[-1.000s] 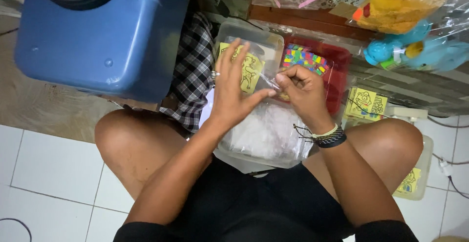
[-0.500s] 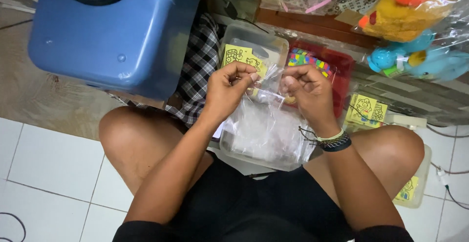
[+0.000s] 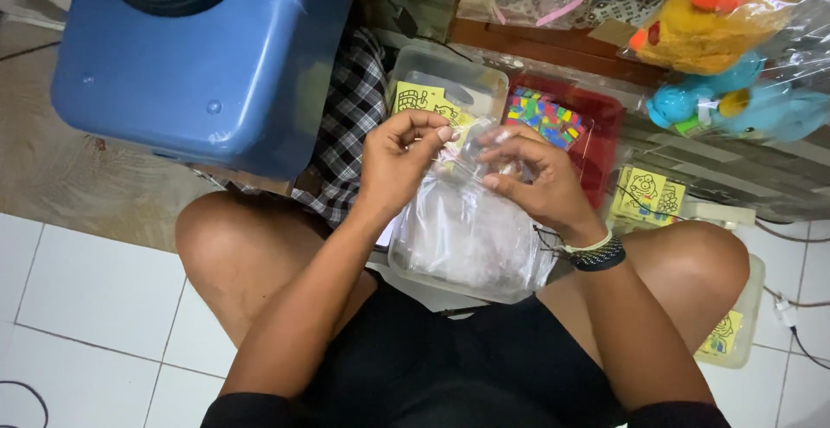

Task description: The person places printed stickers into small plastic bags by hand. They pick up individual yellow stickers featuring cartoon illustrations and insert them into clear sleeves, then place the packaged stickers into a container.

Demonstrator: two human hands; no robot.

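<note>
Both hands pinch a small clear bag over a clear tub on the lap.

Head view: the left hand and right hand are curled nearly shut, fingertips of each nipping the top edge of the clear bag, which hangs between them, just above the clear tub heaped with more clear bags; the tub rests between the bare knees. A woven band circles the right wrist. Beyond the hands, a second tub holds a yellow square card with dark line drawings; beside it a red tray carries a sheet of small many-coloured squares. A similar yellow card lies right of the tray, another in a tub by the right knee. A blue bin stands far left, checked cloth beside it. Wrapped plush toys, yellow and blue, lie top right.
</note>
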